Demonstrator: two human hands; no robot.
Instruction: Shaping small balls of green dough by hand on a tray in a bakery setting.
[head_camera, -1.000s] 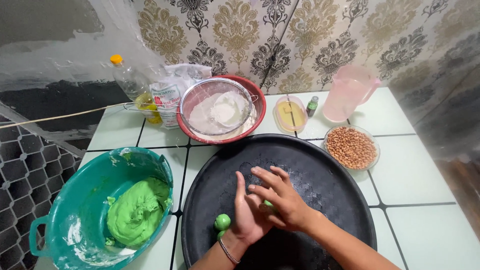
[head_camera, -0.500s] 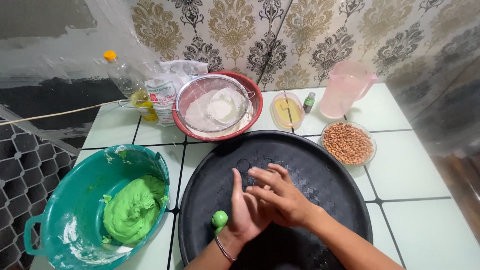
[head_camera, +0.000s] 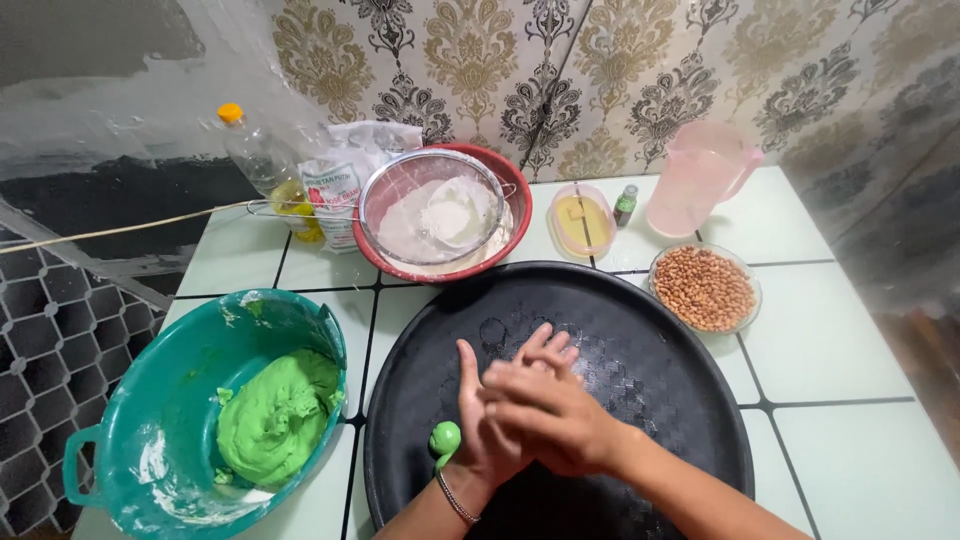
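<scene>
— Head view: where were the hands?
— Left hand (head_camera: 478, 425) and right hand (head_camera: 545, 410) pressed palm to palm, lower centre, over the black tray (head_camera: 640, 330); whatever lay between them was hidden.
— And the dough?
— A green dough ball (head_camera: 445, 438) sat at the tray's left rim, beside the teal basin (head_camera: 150, 400); the tray's right half lay open.

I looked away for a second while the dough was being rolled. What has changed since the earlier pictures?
Little changed. The right hand stays pressed across the left hand over the black tray, shifting only slightly. The small green dough piece stays by the left wrist. The teal bowl and peanuts did not move.
</scene>
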